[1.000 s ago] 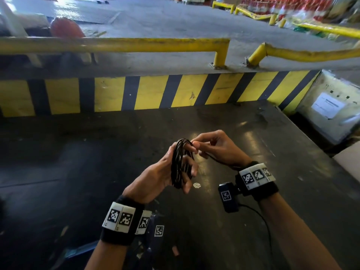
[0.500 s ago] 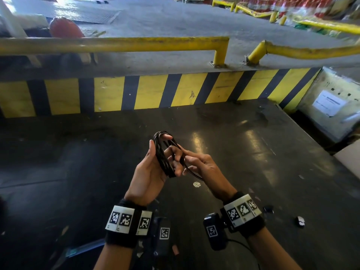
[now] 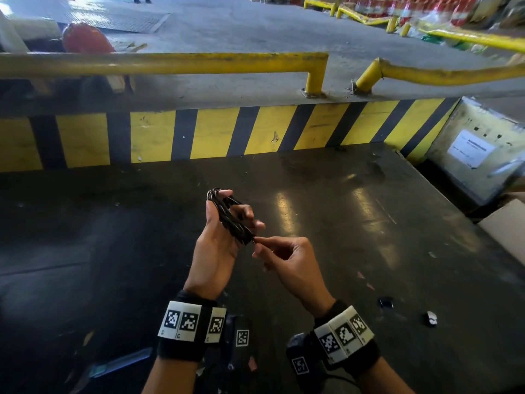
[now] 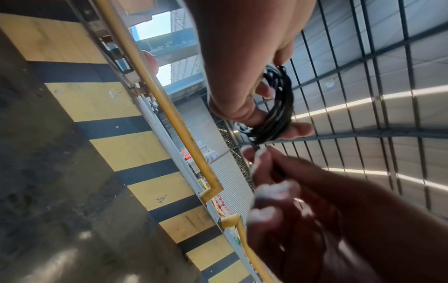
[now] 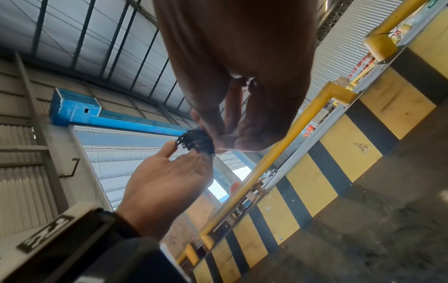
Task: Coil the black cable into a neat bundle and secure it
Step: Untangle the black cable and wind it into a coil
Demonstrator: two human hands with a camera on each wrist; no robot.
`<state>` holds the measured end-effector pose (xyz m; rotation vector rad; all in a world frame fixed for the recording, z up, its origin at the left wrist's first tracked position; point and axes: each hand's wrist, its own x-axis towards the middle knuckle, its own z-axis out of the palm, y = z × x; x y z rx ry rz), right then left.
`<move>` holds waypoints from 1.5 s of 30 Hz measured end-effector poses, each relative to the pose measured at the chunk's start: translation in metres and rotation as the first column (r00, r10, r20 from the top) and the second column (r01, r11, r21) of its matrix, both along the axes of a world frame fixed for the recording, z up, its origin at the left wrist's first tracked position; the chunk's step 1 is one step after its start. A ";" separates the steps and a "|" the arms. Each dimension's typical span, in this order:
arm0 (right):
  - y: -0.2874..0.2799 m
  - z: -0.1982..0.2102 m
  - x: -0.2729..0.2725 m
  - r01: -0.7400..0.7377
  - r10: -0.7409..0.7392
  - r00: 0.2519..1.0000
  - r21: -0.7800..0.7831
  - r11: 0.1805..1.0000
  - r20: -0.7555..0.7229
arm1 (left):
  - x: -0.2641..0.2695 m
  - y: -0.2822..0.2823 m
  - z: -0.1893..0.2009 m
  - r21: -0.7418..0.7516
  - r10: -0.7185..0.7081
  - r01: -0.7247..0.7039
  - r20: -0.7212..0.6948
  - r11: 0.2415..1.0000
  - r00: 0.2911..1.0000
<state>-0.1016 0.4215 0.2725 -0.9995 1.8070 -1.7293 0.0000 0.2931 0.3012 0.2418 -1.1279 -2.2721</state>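
Note:
The black cable (image 3: 231,220) is wound into a tight coil of several loops. My left hand (image 3: 224,223) holds it upright above the dark floor, thumb and fingers curled round the loops. In the left wrist view the coil (image 4: 276,111) hangs across my fingers. My right hand (image 3: 261,245) sits just below and right of the coil and pinches the loose cable end (image 4: 254,148) where it leaves the bundle. In the right wrist view the coil (image 5: 196,142) shows as a dark knot between both hands.
A dark shiny floor plate (image 3: 355,237) lies under my hands. A yellow-and-black striped curb (image 3: 213,132) with a yellow rail (image 3: 170,62) stands behind. A grey box with a paper label (image 3: 471,147) stands at right. Small scraps (image 3: 431,318) lie on the floor.
My right hand dropped from the top of the coil to its lower end and now pinches the tail there. My left hand turned the coil and raised it slightly.

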 end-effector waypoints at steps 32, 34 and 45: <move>0.009 -0.001 0.005 0.426 -0.254 0.496 -0.022 0.904 -0.831 | -0.009 0.022 -0.037 -0.041 0.074 -0.067 0.175 0.997 0.982; 0.009 0.002 0.006 0.474 -0.231 0.500 0.041 0.880 -0.835 | -0.007 0.025 -0.040 -0.089 0.072 -0.053 0.218 0.995 0.973; 0.013 0.009 0.005 0.303 0.087 0.656 0.367 0.880 -0.750 | 0.000 0.029 -0.069 -0.154 0.045 0.033 0.477 0.987 0.878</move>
